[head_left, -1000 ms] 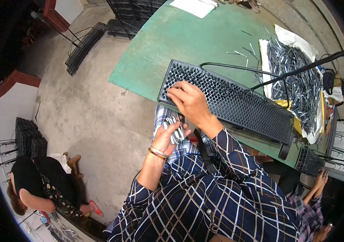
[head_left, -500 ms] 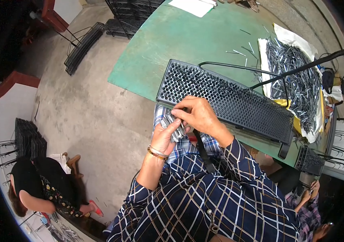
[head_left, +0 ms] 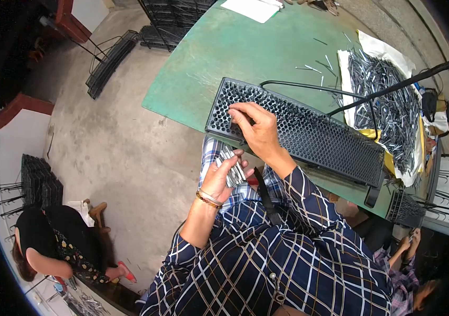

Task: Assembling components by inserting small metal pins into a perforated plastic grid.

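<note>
My left hand [head_left: 218, 181] is closed around a bundle of short silvery metal rods [head_left: 230, 164], held low in front of the table's near edge. A long black rack [head_left: 308, 134] full of round holes lies slantwise along that edge, and dark tips stick up from many holes toward its left and far side. Over the rack's left part, my right hand [head_left: 260, 129] is in a pinch, thumb and forefinger close together just above the holes. Whatever is between those fingertips is too small to make out.
A heap of metal rods [head_left: 385, 100] lies on white sheeting at the right of the green table [head_left: 203, 58]. A black bar [head_left: 393, 87] slants above it. Loose rods and white paper [head_left: 253, 9] lie further back. One person [head_left: 61, 242] bends at lower left; another's hands [head_left: 408, 245] show at lower right.
My right hand has moved away from the bundle in my left hand, up and over the left part of the rack. My left hand stays low with the rods, now more in view.
</note>
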### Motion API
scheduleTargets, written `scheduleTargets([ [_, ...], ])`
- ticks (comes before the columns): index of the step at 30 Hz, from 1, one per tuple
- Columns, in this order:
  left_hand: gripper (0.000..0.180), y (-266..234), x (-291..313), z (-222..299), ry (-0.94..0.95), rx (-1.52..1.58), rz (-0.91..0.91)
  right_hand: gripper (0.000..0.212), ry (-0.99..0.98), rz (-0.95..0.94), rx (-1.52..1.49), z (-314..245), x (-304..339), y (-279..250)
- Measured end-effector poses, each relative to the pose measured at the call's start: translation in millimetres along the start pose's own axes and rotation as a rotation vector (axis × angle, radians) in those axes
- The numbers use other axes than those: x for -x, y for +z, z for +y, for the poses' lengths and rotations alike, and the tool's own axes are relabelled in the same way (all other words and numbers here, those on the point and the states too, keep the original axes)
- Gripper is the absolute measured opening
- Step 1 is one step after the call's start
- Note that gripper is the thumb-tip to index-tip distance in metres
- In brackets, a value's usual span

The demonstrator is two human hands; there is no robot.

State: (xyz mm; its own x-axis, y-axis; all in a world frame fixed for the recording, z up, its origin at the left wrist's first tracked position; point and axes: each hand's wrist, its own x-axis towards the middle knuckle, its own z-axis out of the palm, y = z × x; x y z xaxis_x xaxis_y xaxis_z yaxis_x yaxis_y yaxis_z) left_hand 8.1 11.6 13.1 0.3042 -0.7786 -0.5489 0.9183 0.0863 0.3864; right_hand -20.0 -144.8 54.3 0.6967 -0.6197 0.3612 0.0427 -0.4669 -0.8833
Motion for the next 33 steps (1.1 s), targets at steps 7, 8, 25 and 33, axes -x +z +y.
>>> scheduleTargets([
  [7,0.025,-2.1,-0.1,0.5,0.001,0.007,-0.003,0.011,-0.229,-0.024,0.168,7.7,5.3,4.7],
  [8,0.025,-0.9,0.0,0.8,-0.002,0.008,-0.005,0.011,-0.228,-0.024,0.172,7.7,5.0,3.3],
  [25,0.018,12.3,-3.0,2.1,0.115,-0.179,-0.059,0.023,0.314,-0.41,0.036,-12.1,17.2,-35.7],
  [33,0.018,18.8,-2.1,-0.4,0.032,-0.111,0.028,0.012,0.122,0.009,0.054,-18.0,-3.0,-29.4],
])
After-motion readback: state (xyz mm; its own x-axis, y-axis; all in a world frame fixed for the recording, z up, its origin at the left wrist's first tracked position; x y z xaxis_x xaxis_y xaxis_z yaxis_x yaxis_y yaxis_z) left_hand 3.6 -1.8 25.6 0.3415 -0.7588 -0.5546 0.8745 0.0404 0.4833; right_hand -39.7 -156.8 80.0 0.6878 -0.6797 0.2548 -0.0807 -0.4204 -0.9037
